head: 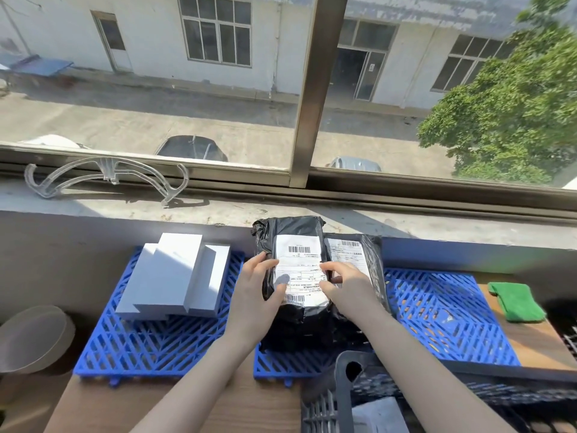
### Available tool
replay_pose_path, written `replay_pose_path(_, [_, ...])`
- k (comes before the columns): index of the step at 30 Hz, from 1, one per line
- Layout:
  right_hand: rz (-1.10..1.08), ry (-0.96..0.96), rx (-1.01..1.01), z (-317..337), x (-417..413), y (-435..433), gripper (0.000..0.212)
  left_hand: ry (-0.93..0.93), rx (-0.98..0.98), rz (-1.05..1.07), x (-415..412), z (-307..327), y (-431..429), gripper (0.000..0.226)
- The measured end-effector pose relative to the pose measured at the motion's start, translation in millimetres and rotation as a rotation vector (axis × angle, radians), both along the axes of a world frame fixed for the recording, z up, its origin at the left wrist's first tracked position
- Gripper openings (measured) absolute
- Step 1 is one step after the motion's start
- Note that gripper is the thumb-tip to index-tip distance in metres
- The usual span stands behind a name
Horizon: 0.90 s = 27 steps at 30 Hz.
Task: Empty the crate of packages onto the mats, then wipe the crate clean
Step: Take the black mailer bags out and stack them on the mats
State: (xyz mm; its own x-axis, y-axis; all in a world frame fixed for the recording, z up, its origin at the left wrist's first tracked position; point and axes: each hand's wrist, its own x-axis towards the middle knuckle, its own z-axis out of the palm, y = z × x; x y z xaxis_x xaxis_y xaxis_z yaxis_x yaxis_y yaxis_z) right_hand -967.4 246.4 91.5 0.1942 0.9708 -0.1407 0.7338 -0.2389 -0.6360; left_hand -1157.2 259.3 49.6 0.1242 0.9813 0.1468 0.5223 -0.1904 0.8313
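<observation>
OK: near right, dark slatted plastic crate point(343, 401) has a pale package point(379, 414) inside. Left hand point(253, 295) and right hand point(346, 285) grip glossy black poly package point(298, 254) at right blue lattice mat's point(443, 307) left end, long axis near-far, label up. White boxes point(175, 276) stacked on left mat point(140, 345).

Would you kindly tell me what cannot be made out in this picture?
Head view:
- Crate contents: cut off by the bottom edge, covered by the right forearm.
- Front black package label print: too small.
- Rear black package: partly hidden behind the front one.
</observation>
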Motion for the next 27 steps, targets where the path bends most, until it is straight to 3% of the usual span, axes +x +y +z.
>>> replay_pose_path(4, [-0.010,-0.039,0.015,0,-2,0,0.020,0.019,0.045,-0.016,-3,2,-6,0.033])
replay_pose_path(15, [0.127,-0.018,-0.082,-2,-3,3,0.034,0.167,-0.064,-0.079,-9,10,2,0.031])
replay_pose_path(20, [0.059,-0.074,0.078,15,-7,5,0.031,0.186,0.016,-0.036,-12,30,-1,0.025])
replay_pose_path(27, [0.055,0.079,0.325,54,15,-39,0.028,0.070,0.094,-0.038,17,79,-47,0.026])
